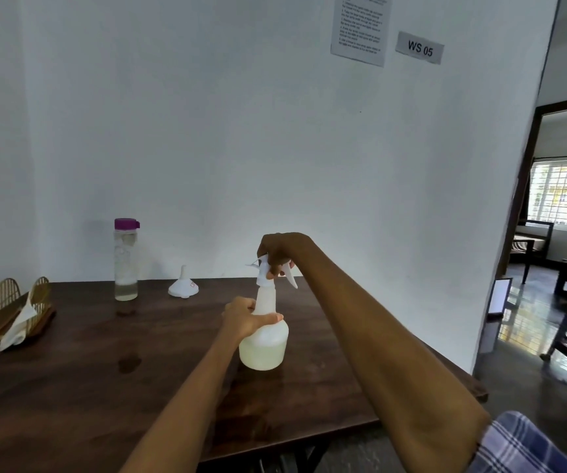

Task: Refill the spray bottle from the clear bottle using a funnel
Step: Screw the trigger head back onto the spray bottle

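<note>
White spray bottle (264, 339) upright; nozzle points left | left hand (245, 319), right hand (280, 250) grip

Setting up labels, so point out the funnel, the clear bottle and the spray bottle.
funnel (183, 287): head view, on its white cone.
clear bottle (126, 268): head view, mid body below the purple cap.
spray bottle (263, 349): head view, on its round lower body.

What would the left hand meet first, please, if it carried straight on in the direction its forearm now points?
Nothing new: the left hand is already wrapped around the spray bottle, so the bottle stops it. Beyond that, the line seems to run towards the white wall, though depth is unclear.
</note>
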Tool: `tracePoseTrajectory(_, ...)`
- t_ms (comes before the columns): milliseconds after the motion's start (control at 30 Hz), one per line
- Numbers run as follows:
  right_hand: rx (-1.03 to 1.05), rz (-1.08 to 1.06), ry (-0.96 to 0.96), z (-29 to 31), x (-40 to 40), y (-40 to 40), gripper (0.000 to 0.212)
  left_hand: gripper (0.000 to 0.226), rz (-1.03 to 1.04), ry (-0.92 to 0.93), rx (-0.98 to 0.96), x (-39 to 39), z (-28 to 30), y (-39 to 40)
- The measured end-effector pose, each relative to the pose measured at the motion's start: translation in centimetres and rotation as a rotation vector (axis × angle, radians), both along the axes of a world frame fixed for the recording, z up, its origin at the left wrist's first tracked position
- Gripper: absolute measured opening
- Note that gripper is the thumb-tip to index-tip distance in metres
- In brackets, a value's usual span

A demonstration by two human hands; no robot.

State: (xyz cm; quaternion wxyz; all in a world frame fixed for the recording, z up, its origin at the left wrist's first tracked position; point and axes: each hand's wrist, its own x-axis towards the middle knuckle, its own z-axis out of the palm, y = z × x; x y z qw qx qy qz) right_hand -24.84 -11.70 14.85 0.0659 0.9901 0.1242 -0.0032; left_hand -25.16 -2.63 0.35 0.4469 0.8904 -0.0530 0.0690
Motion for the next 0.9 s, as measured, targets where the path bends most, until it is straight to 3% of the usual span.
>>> tracePoseTrajectory(300, 0.034, 0.026, 0.021, 0.3, -1.1, -0.2, 0.011, 0.067, -0.009, 0.033, -0.038, -0.2, 0.1, 0.1)
tracePoseTrajectory(500, -0.059, -0.023, -0.047, -1.6, -0.8, -1.1, 0.026, 0.067, -0.029, 0.049, -0.082, -0.1, 0.1, 0.5)
tracePoseTrajectory(700, -0.055, -0.052, -0.066, -2.0, -0.6, -0.4, 0.016, 0.065, -0.014, 0.024, -0.071, -0.1, -0.2, 0.4)
tracePoseTrajectory(800, -0.061, -0.111, -0.107, -2.3, -0.5, 1.4, 0.021, 0.062, -0.008, 0.007, -0.073, -0.1, -0.2, 0.3)
tracePoseTrajectory(833, -0.079, -0.136, -0.109, -2.7, -0.3, 1.7, 0.016, 0.06, -0.01, 0.009, -0.076, -0.1, -0.2, 0.4)
tracePoseTrajectory(900, -0.294, -0.132, -0.111, -3.4, 0.5, 2.3, 0.031, 0.059, -0.014, 0.012, -0.073, -0.1, -0.1, 0.4)
